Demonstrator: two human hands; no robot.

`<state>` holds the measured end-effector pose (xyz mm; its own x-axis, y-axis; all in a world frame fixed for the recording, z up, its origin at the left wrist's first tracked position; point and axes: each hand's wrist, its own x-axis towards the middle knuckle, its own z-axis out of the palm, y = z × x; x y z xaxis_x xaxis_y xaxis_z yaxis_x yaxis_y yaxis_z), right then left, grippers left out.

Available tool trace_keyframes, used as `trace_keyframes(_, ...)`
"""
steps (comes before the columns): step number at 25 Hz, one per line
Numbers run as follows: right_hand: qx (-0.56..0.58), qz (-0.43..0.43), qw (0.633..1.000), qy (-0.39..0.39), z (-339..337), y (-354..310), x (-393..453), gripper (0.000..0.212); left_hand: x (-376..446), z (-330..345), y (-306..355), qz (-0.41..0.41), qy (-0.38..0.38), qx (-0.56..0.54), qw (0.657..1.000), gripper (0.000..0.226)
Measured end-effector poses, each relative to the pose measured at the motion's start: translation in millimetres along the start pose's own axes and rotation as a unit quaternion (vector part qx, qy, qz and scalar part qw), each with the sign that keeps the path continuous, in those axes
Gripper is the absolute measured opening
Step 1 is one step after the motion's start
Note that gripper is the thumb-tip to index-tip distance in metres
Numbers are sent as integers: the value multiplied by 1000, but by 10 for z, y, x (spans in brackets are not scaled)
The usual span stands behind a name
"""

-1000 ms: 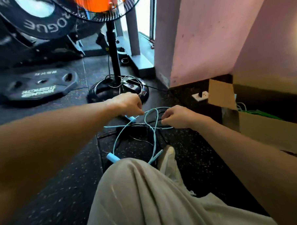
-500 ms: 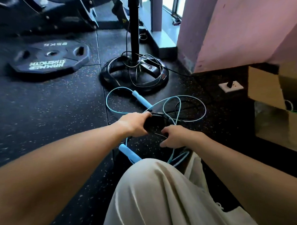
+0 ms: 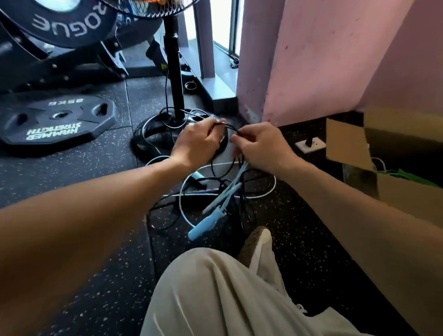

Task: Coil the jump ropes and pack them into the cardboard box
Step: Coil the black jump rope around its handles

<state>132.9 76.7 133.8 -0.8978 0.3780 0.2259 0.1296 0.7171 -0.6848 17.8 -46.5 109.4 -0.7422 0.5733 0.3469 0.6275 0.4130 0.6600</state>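
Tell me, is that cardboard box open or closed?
Open: the cardboard box has its flap folded up, and green rope shows inside.

Tangled black rope [image 3: 230, 128], blue rope [image 3: 226, 193]

two hands [image 3: 199, 141], one cardboard box [image 3: 404, 200], one fan [image 3: 174, 68]

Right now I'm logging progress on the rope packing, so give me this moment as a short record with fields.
left hand: left hand pinches the black rope
right hand: right hand pinches the same black rope
blue rope: light blue jump rope uncoiled on the floor, tangled with the black one
box: cardboard box open at right, something green inside
nearby: fan base, weight plate
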Motion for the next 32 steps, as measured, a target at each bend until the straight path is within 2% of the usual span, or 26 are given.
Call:
trace_keyframes(3, 145, -54, 987, 39, -696, -394, -174, 23, 80, -190, 712, 74, -16, -205, 976, 29)
trace_keyframes(5, 300, -18, 954, 4, -1114, -500, -334, 33, 106, -320, 1226, 117, -2, -328, 937, 32)
trace_keyframes(6, 321, 11, 947, 3, -1271, -496, -412, 34, 128, -387, 1482, 136, 10, -365, 921, 33)
trace_keyframes(8, 240, 79, 967, 30, -1423, -417, -498, 38, 192, -503, 1906, 171, -4, -394, 903, 34)
trace_keyframes(10, 165, 120, 976, 78, -1545, -323, -613, 72, 220, -552, 2249, 181, -69, -423, 885, 30)
trace_keyframes(11, 149, 116, 978, 93, -1606, -295, -667, 80, 216, -562, 2376, 181, -117, -441, 871, 27)
trace_keyframes(12, 136, 99, 981, 98, -1668, -286, -712, 79, 193, -568, 2483, 182, -168, -455, 856, 25)
trace_keyframes(14, 76, 60, 991, 89, -1802, -314, -771, 47, 127, -576, 2648, 171, -234, -488, 823, 22)
trace_keyframes(15, 48, 46, 993, 97, -1850, -356, -796, 32, 110, -598, 2720, 147, -243, -519, 806, 23)
trace_keyframes(16, 45, 36, 991, 121, -1908, -384, -814, 30, 110, -631, 2782, 116, -237, -548, 794, 26)
trace_keyframes(18, 106, 35, 969, 219, -2126, -432, -885, 31, 155, -687, 2880, 56, -220, -578, 783, 33)
trace_keyframes(20, 187, 20, 915, 358, -2436, -485, -929, 28, 213, -718, 2882, 10, -243, -564, 789, 34)
trace_keyframes(21, 192, 1, 885, 424, -2605, -518, -938, 28, 226, -709, 2840, -3, -256, -522, 813, 43)
trace_keyframes(23, 141, -44, 835, 530, -2935, -633, -941, 27, 225, -579, 2671, 22, -253, -367, 895, 55)
trace_keyframes(24, 126, -62, 809, 570, -3084, -703, -939, 26, 205, -468, 2582, 50, -240, -284, 927, 49)
trace_keyframes(25, 132, -77, 788, 597, -3221, -769, -959, 26, 176, -345, 2527, 69, -231, -236, 941, 42)
trace_keyframes(26, 149, -83, 781, 601, -3322, -813, -984, 28, 149, -230, 2504, 73, -220, -229, 945, 41)
trace_keyframes(27, 171, -75, 798, 574, -3370, -847, -1013, 30, 130, -134, 2522, 63, -213, -261, 940, 42)
trace_keyframes(29, 210, -35, 883, 418, -3273, -884, -1107, 21, 114, -32, 2700, 55, -233, -363, 900, 41)
trace_keyframes(30, 188, -3, 925, 331, -3145, -829, -1157, 11, 125, -15, 2848, 62, -247, -400, 881, 41)
trace_keyframes(31, 148, 21, 956, 251, -2991, -750, -1200, 12, 136, -19, 3012, 67, -251, -430, 865, 41)
trace_keyframes(32, 111, 41, 977, 178, -2814, -659, -1246, 26, 142, -29, 3168, 68, -243, -455, 854, 41)
